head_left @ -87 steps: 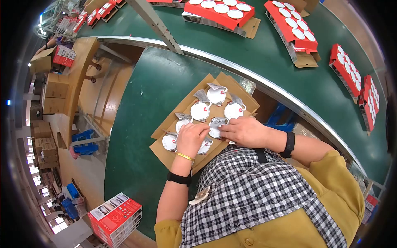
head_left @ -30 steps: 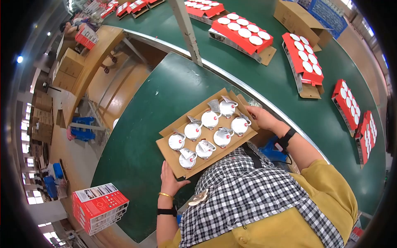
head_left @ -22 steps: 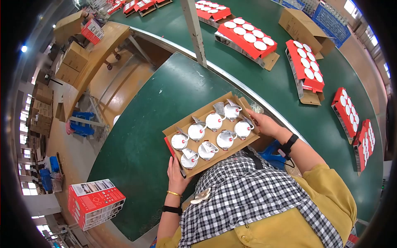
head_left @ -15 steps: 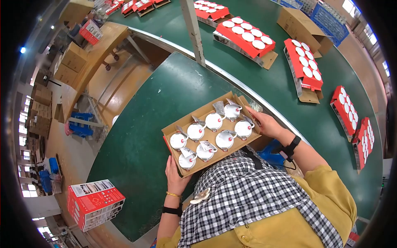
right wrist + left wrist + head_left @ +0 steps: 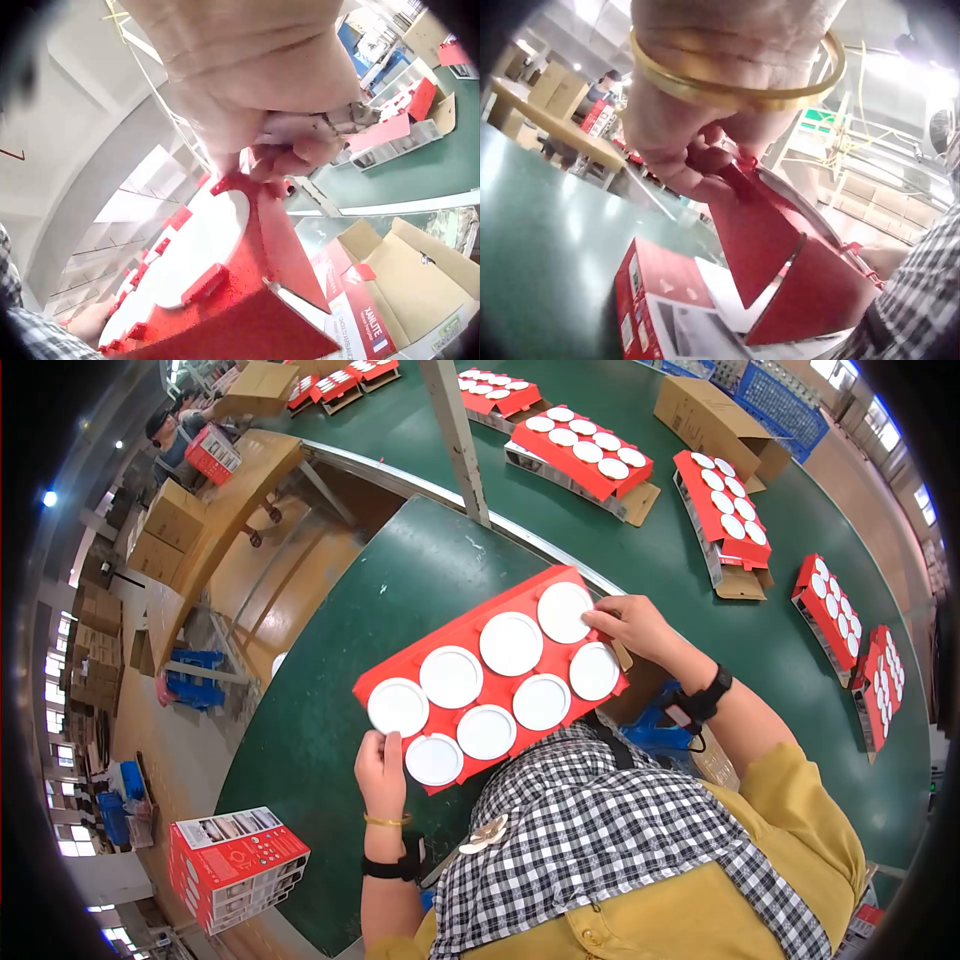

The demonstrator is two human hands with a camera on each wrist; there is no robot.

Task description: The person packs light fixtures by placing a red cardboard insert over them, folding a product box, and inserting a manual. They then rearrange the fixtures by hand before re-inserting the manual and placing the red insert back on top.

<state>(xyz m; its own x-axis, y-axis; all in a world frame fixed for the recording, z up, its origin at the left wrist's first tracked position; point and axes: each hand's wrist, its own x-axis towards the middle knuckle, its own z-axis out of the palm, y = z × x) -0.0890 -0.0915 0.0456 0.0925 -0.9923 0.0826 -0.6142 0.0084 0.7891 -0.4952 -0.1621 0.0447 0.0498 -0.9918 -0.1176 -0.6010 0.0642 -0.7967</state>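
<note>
A red tray (image 5: 468,640) with several round white discs is held up, tilted, in front of the apron in the head view. The left hand (image 5: 382,775) pinches its lower left end; the right hand (image 5: 640,628) pinches its upper right end. In the left wrist view the fingers of the left hand (image 5: 712,150) grip the edge of folded red card (image 5: 757,232), above a printed box (image 5: 667,307). In the right wrist view the right hand (image 5: 277,120) holds the tray's red corner (image 5: 277,232), with an opened printed carton (image 5: 405,285) below.
Filled red trays (image 5: 585,450) stand along the green table (image 5: 720,635) beyond a metal edge. A printed red box (image 5: 240,860) is at the lower left. A metal post (image 5: 455,440) rises at the table edge. Another person (image 5: 165,435) is at the far left.
Earlier both hands held a cardboard tray showing wired white parts; now they hold a red face with plain white discs upward. It sits higher and the left hand has moved left.
</note>
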